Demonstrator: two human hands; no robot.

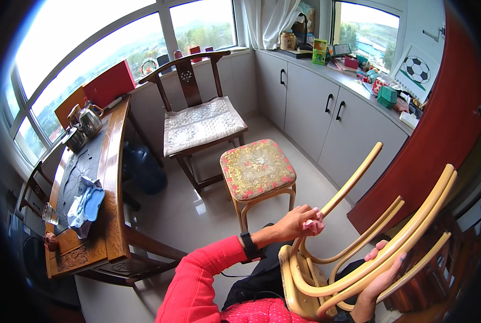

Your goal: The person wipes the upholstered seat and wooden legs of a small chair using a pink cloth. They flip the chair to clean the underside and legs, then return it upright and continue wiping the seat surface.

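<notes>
A bentwood stool (pixel 337 282) with pale yellow wooden legs lies tipped over against my lap, its legs pointing up and away to the right. My left hand (pixel 295 222) holds a crumpled pink cloth (pixel 314 225) around one leg near its middle. A dark band circles that wrist. My right hand (pixel 382 266) grips another, doubled leg (pixel 412 230) lower down, thumb on one side and fingers on the other. Just beyond stands an upright stool (pixel 260 167) with a patterned, padded seat cover.
To the left is a wooden tea table (pixel 117 161) with a kettle (pixel 90 121), a glass (pixel 50 213) and an opened wipes pack (pixel 87 204). A wooden armchair (pixel 190 87) and a large water bottle (pixel 145 167) stand beyond. Grey cabinets (pixel 309 101) and a red panel (pixel 430 141) flank the right.
</notes>
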